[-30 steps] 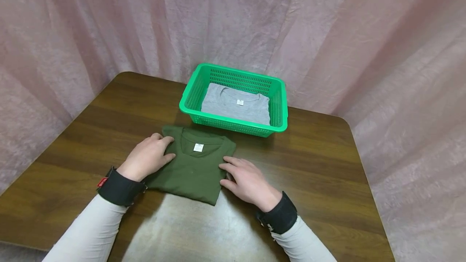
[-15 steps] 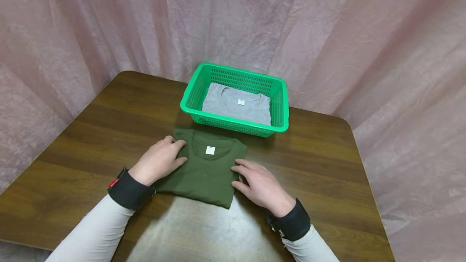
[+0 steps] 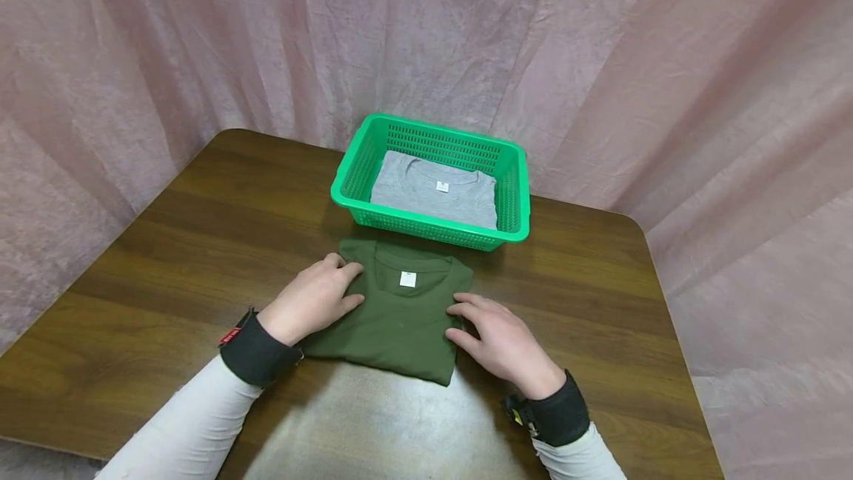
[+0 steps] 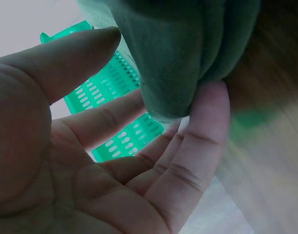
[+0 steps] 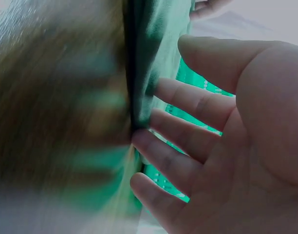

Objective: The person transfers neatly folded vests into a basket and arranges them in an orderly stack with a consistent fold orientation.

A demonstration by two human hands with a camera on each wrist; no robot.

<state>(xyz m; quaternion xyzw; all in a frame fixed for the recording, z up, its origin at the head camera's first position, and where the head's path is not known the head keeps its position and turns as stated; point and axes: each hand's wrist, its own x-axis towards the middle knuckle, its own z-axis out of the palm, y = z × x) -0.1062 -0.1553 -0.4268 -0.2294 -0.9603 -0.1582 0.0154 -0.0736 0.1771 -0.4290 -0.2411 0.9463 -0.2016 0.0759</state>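
Observation:
A folded dark green T-shirt (image 3: 400, 324) lies flat on the table, its collar with a white label towards the basket. My left hand (image 3: 312, 302) is at its left edge; in the left wrist view the fingers (image 4: 202, 126) touch the layered fold and the thumb (image 4: 85, 51) lies on the other side. At the right edge is my right hand (image 3: 500, 339). Its fingers (image 5: 171, 158) are extended and meet the shirt's side in the right wrist view. Just behind the shirt stands a green plastic basket (image 3: 426, 225) holding a folded grey T-shirt (image 3: 426, 198).
The brown wooden table (image 3: 586, 295) has rounded far corners and extends to both sides of the shirt. A pink curtain (image 3: 426, 35) hangs behind it and to the sides. Light glares off the tabletop near its front.
Both hands and the green T-shirt have slid together to the right across the table, bringing the shirt in front of the basket. The basket and grey T-shirt stay in place.

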